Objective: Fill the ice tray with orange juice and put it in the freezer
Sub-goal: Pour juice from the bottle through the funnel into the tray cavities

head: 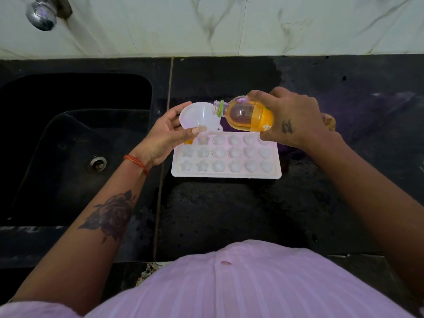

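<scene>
L hand holds funnel over tray; R hand tips bottle

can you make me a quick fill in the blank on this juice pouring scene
1. The right hand tilts the bottle toward the ____.
2. The left hand holds the funnel over the ice tray's far-____ corner.
3. The sink lies to the tray's ____.

Missing words: funnel; left; left
</scene>
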